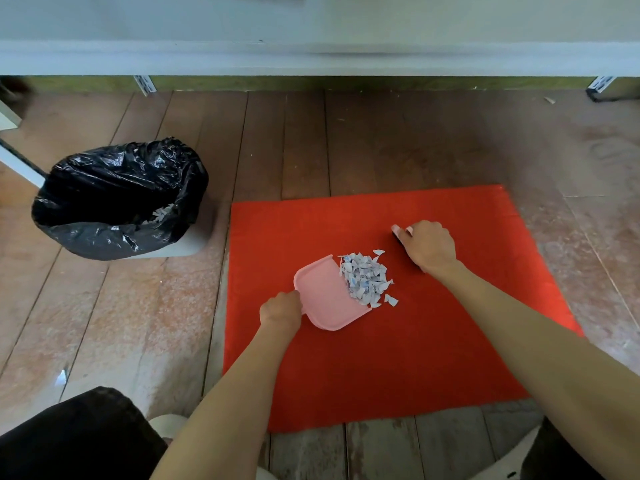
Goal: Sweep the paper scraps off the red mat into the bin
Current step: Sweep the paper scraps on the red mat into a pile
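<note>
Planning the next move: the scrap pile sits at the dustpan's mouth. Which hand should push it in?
Right. The right hand holds the brush just beyond the scraps, on their open side; the left hand only holds the dustpan by its handle.

There is 1 red mat (433,341) on the floor. On it are 1 pink dustpan (322,299) and 1 brush (400,233). 1 heap of paper scraps (363,278) lies at the dustpan's mouth, its pieces too many to count. 1 bin (180,247) with 1 black liner (104,237) stands far left. 2 hands show: 1 left hand (281,308) and 1 right hand (431,245).
</note>
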